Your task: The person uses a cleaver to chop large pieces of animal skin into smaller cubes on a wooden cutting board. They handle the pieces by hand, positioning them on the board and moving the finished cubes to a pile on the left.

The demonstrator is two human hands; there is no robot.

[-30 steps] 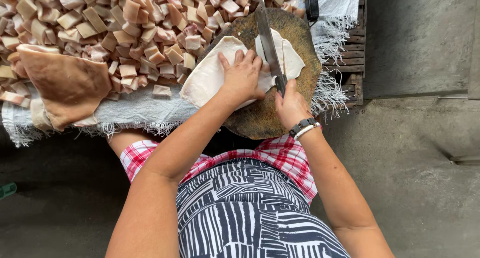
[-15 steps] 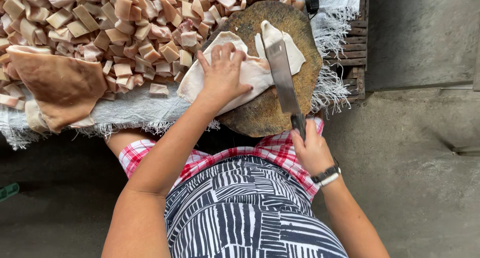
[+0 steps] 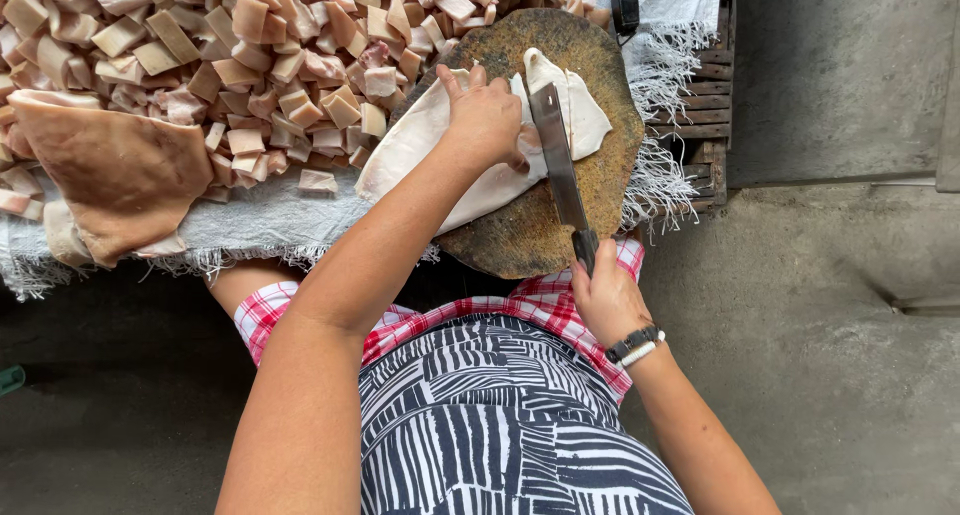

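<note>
Slicing is the step in hand, judged from the head view, the 1 view there is; the left hand (image 3: 487, 120) lies flat on a pale sheet of pork skin (image 3: 470, 145), fingers close together and pressing down, thumb toward the blade; the sheet sits draped over a round, dark chopping block (image 3: 530, 235), its left end hanging off toward the cloth. The right hand (image 3: 605, 300) has its fingers wrapped tight around the dark handle of a long cleaver (image 3: 558, 165), near the body, with the blade laid lengthwise across the sheet just beside the left fingertips; a beaded bracelet (image 3: 635, 347) circles that wrist.

Beyond the block, a heap of cut skin squares (image 3: 250, 55) covers a white fringed cloth (image 3: 260, 220), and 1 large uncut brownish sheet (image 3: 120, 175) lies at the far left of it; a slatted wooden crate (image 3: 705, 105) shows under the cloth's right edge.

The next stroke seems to call for steady downward pressure along the blade, with the left fingers kept clear of the edge and the slippery sheet pinned so it does not slide.
</note>
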